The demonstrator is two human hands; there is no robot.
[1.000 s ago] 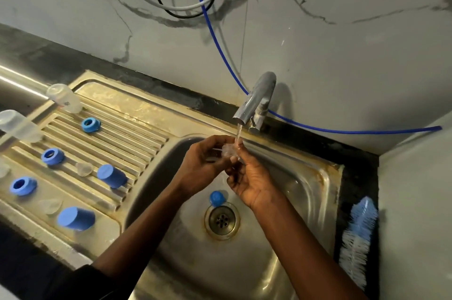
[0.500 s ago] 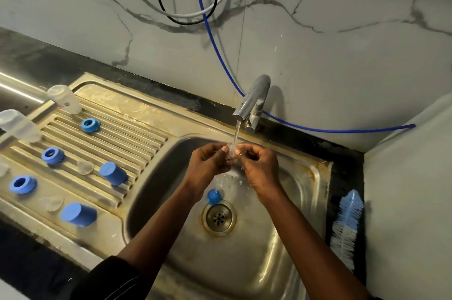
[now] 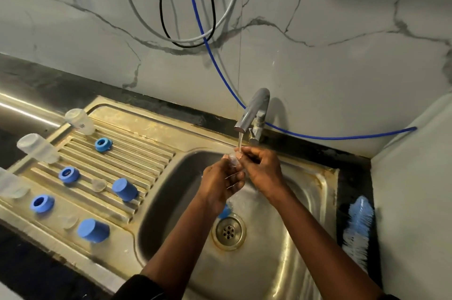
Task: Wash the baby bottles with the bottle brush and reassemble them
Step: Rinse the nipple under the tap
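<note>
Both hands meet under the running tap (image 3: pixel 253 110) over the sink basin (image 3: pixel 305 201). My left hand (image 3: pixel 221 183) and my right hand (image 3: pixel 263 168) pinch a small clear teat (image 3: pixel 234 160) between the fingertips, in the water stream. A blue ring (image 3: pixel 225 210) lies in the basin beside the drain (image 3: pixel 228 232), partly hidden by my left wrist. On the drainboard (image 3: pixel 137 148) lie three clear bottles (image 3: pixel 79 121) (image 3: pixel 38 148) (image 3: pixel 9 184), three blue rings (image 3: pixel 104 145) (image 3: pixel 69 174) (image 3: pixel 42 203), two blue caps (image 3: pixel 124 189) (image 3: pixel 93 230) and two clear teats (image 3: pixel 98 185) (image 3: pixel 69 221). The bottle brush (image 3: pixel 358 228) rests on the right counter.
A marble wall rises behind the sink, with grey, black and blue hoses (image 3: pixel 210 54) hanging down it. A white side wall (image 3: pixel 415 201) closes in on the right, next to the brush. The dark counter edge runs along the front left.
The view has shifted slightly. Both hands stay under the tap, turning and rubbing the clear teat in the stream; my left hand has dropped a little below the right.
</note>
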